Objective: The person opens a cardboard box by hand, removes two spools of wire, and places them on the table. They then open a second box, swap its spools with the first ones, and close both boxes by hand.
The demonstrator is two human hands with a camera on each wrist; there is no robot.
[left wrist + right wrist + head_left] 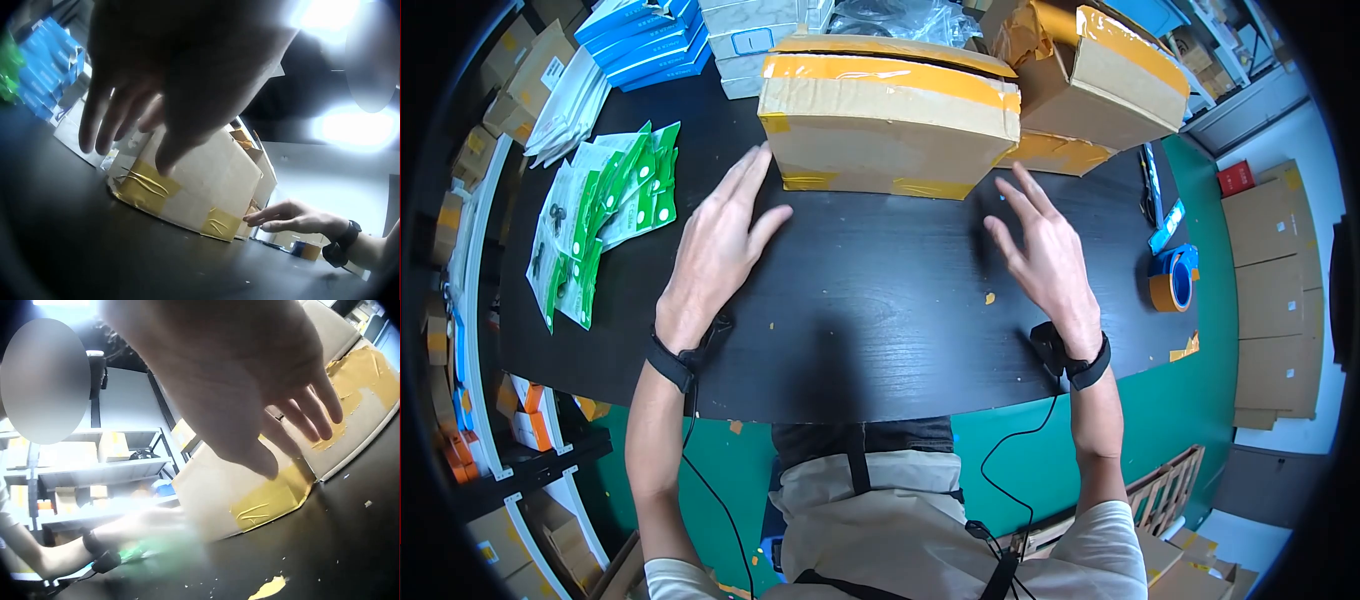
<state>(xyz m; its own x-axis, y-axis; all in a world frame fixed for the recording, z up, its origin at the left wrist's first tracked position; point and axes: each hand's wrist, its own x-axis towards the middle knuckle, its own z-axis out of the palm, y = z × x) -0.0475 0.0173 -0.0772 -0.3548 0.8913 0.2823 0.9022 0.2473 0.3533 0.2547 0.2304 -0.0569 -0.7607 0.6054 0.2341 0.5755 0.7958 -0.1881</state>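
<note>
A cardboard box (885, 150) with yellow and orange tape stands upright on the dark table, its long side facing me. My left hand (718, 235) is at the box's left end, fingers extended toward its lower corner and thumb spread. Across from it, my right hand (1045, 245) reaches toward the right end with its fingers apart. Neither hand holds anything. In the left wrist view the fingers (92, 125) overlap the taped end of the box (206, 181). The right wrist view shows the right fingers in front of the yellow tape (269, 503) at the box's lower corner.
A second taped cardboard box (1125, 105) stands behind on the right. Green-and-clear packets (605, 210) lie at the left, with blue boxes (645, 45) and white boxes (745, 45) at the back. Tape rolls (1172, 280) sit near the table's right edge.
</note>
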